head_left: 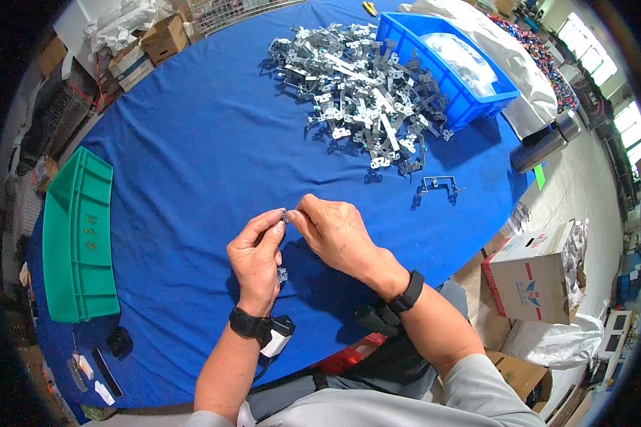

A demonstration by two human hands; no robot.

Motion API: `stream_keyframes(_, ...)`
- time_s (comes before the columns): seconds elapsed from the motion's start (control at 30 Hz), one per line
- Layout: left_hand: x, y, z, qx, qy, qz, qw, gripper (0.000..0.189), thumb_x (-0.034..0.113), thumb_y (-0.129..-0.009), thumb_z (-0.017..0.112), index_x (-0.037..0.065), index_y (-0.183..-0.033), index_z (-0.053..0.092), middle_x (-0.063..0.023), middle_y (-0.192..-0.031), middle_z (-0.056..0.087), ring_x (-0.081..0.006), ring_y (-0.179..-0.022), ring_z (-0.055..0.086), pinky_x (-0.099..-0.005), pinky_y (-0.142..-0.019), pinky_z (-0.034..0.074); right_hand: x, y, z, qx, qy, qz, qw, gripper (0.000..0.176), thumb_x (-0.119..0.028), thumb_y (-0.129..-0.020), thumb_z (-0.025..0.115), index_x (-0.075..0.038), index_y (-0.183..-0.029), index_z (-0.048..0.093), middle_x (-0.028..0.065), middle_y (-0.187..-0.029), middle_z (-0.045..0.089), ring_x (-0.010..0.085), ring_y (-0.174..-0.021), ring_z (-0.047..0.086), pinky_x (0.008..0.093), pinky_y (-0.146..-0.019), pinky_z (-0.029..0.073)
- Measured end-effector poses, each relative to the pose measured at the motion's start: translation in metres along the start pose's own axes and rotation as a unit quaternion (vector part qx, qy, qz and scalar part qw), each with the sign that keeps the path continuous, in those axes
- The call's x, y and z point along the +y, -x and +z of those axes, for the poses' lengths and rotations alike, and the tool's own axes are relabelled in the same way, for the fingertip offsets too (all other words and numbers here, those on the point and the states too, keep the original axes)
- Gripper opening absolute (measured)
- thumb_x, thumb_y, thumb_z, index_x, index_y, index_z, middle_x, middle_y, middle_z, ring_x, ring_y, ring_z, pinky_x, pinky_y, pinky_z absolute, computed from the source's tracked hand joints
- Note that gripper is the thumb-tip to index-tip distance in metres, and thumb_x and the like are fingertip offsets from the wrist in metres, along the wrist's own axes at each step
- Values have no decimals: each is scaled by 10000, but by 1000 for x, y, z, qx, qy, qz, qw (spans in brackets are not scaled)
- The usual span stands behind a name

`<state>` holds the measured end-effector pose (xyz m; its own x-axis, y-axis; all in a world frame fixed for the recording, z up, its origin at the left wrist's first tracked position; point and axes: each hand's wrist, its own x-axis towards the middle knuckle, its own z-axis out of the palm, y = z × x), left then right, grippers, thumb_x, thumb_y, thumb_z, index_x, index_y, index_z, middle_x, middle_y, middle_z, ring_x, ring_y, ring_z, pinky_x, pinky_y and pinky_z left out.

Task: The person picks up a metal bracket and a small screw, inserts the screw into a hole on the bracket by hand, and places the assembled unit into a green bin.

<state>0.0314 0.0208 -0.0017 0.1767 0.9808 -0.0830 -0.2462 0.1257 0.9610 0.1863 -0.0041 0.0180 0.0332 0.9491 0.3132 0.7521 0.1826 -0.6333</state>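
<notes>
My left hand pinches a small dark metal part between thumb and fingertips, above the blue cloth. My right hand touches or nearly touches the same part from the right, its thumb and index finger pressed together; what it holds, if anything, is too small to make out. A small clear or metallic piece shows just right of my left palm. Farther off is a heap of metal brackets, and one separate bracket lies to the right of my hands.
A blue bin holding a clear plastic bag stands at the back right. On the left is a green tray with small parts inside. A metal bottle is near the right edge, and a cardboard box sits beyond the table.
</notes>
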Motion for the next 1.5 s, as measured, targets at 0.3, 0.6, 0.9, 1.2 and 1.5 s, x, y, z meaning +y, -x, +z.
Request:
stream_keyframes(0.3,0,0,1,-4,-10,24,1000,167,-39,-886,659,-8,-1036,726,-101,-1074,701,-35,-632,574,-164,-460,427,-1,0,-3,-17,28,15,999,206,-184,-919,661,-9,-853,576,173,-650,611,354,-591,623,432,-526,462)
stream_keyframes(0.6,0,0,0,-11,9,8,1000,171,-42,-887,657,-9,-1039,725,-102,-1049,715,-32,-628,573,-162,-457,427,0,1,-4,1,-22,11,1000,215,-186,-911,671,-8,-833,578,175,-679,619,353,-604,622,427,-527,456)
stream_keyframes(0.9,-1,0,-1,-15,0,17,1000,175,-48,-885,652,-15,-1041,724,-112,-1071,711,-38,-647,584,-165,-460,433,-2,0,-6,28,-55,1,998,214,-189,-904,677,-7,-836,585,168,-659,615,349,-597,622,423,-523,455)
stream_keyframes(1.2,-1,-1,0,-1,1,6,1000,177,-53,-883,651,-18,-1040,723,-114,-1061,714,-38,-630,573,-162,-460,431,-3,0,-7,36,-63,0,997,226,-188,-920,662,-9,-811,577,162,-656,602,347,-590,609,422,-521,448)
stream_keyframes(1.5,0,0,1,-8,-9,16,1000,187,-60,-879,646,-17,-1042,726,-114,-1087,702,-69,-741,630,-167,-476,457,0,0,-4,19,-24,10,999,214,-173,-920,658,-11,-816,565,167,-674,600,357,-609,610,431,-534,460)
